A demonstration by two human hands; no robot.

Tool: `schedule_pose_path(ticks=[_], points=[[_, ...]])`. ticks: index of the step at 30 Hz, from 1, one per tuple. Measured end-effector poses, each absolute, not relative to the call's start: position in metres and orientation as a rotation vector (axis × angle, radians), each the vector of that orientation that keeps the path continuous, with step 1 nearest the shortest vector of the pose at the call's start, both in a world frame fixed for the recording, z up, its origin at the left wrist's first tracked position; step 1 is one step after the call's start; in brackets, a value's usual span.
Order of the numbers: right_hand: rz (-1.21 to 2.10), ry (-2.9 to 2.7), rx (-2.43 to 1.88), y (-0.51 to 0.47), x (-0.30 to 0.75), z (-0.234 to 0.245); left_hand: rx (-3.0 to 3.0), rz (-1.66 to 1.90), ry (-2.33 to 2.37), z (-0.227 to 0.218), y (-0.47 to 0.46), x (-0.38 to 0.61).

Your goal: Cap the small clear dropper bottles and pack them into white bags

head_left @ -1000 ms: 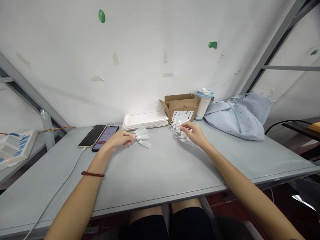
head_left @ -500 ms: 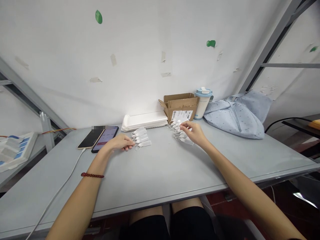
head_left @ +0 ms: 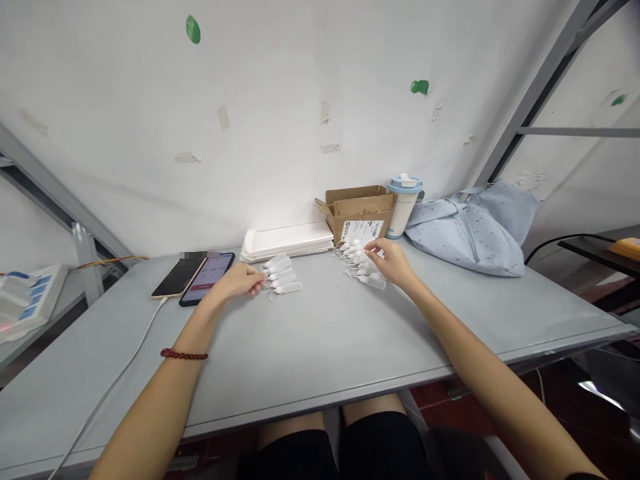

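Note:
Several small translucent plastic bottles, with white tips and thin loops, lie side by side in a row at the left. My left hand rests at the loop ends of this row, fingers curled in; whatever sits between the fingertips is hidden. A larger pile of the same small bottles lies at the right, partly overlapping. Over this pile's right side is my right hand, thumb and forefinger pinched together at one of its pieces. The fingers cover most of that piece.
Behind the rows are a stack of white envelopes, an open cardboard box, a lidded cup and a pale blue cloth bag. Two phones lie left, a white cable trailing from one across the grey table.
My left hand has moved up slightly along the left row, away from its lowest bottle. My right hand has shifted a little to the right over the pile. The view has turned slightly.

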State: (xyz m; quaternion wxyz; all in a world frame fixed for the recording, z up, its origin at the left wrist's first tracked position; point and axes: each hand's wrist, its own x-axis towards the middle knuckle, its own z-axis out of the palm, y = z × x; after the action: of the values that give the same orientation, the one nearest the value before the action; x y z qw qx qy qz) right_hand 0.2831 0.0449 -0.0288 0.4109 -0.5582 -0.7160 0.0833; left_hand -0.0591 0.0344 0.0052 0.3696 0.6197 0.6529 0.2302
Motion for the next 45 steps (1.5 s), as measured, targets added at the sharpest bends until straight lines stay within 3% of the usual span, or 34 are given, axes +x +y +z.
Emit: schedule_pose_path(ticks=[19,45], points=[[0.132,-1.997,-1.600,0.043,0.309,-0.017,1.646,0.742,1.650,-0.002,0.032,-0.044],[0.446,-2.065,-1.765,0.045,0.326,-0.014,1.619,0.706,1.663,-0.004,0.031,-0.038]])
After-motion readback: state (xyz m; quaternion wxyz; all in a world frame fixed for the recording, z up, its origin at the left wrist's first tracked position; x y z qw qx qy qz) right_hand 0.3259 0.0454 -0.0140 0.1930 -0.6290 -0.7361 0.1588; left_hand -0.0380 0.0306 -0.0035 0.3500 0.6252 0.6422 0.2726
